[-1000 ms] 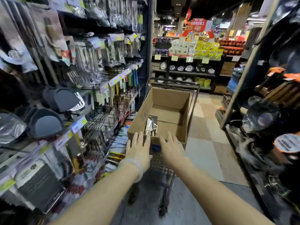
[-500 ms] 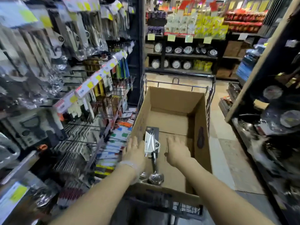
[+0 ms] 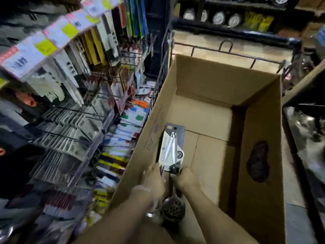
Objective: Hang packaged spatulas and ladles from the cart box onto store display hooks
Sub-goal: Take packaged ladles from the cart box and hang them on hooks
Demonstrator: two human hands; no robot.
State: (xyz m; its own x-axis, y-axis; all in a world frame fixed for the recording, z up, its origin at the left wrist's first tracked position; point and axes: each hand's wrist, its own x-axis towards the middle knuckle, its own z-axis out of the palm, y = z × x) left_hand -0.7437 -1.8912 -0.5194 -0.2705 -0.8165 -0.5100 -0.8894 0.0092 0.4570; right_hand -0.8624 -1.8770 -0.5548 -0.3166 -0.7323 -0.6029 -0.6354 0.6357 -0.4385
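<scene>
Reaching into the box [image 3: 207,81] on the cart [image 3: 228,51], both hands meet at a packaged ladle [image 3: 171,152] lying along the box's left wall, card end far, perforated bowl near. Left hand [image 3: 154,180] grips the pack's near left edge; right hand [image 3: 186,178] closes on its right side, so the two clamp it between them. Display hooks [image 3: 73,110] with hanging goods fill the left; motion blurs the wrists
</scene>
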